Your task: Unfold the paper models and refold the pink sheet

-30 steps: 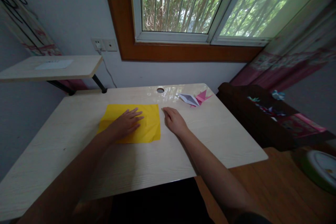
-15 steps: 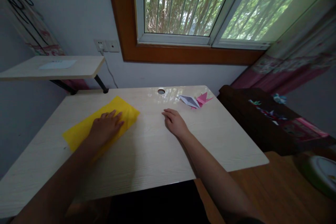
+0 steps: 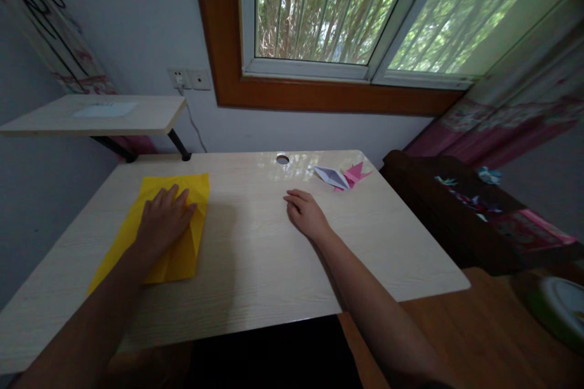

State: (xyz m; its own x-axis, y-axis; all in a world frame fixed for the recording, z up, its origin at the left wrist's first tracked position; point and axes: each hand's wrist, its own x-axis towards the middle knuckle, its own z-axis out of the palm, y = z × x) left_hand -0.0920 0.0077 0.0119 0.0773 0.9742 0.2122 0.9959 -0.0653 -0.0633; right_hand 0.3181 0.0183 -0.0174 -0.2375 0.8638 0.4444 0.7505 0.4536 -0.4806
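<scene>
A sheet of yellow paper (image 3: 179, 260) with faint creases lies on the left part of the pale wooden desk. My left hand (image 3: 165, 219) rests on top of it, palm down with fingers spread, and covers part of the sheet; my forearm hides its lower left side. On the middle of the desk rests my right hand (image 3: 306, 213), fingers loosely bent and pointing left, holding nothing. Beyond it, near the far right corner, a white folded paper shape (image 3: 331, 177) touches a pink origami piece (image 3: 356, 175).
The desk (image 3: 260, 267) has a round cable hole (image 3: 282, 159) near its back edge. A raised shelf (image 3: 150, 115) on black legs stands at the back left. Right of the desk is a dark brown cabinet (image 3: 420, 194) carrying small coloured items. A window is ahead.
The yellow sheet has turned anticlockwise and shifted left under my left hand, which moved left with it. My right hand has stayed in place.
</scene>
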